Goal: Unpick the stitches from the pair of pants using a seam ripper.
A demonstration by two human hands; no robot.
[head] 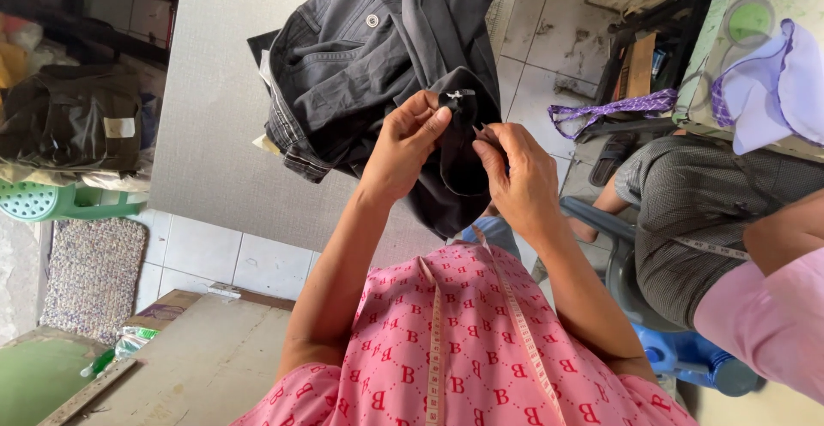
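Fingers of both hands — left hand (403, 143), right hand (515, 173) — pinch a fold of dark grey denim trousers (378, 57), with a small round black button (455, 100) at the left fingertips, above the grey counter (215, 117).

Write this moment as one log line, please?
left hand: pinching dark trousers | right hand: pinching same fabric | trousers: on grey table

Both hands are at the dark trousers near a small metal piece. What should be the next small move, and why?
Probably a small steadying pinch: the left hand grips the fold of the dark trousers bearing the metal hook, while the right hand holds something thin, too small to identify, just beside it.
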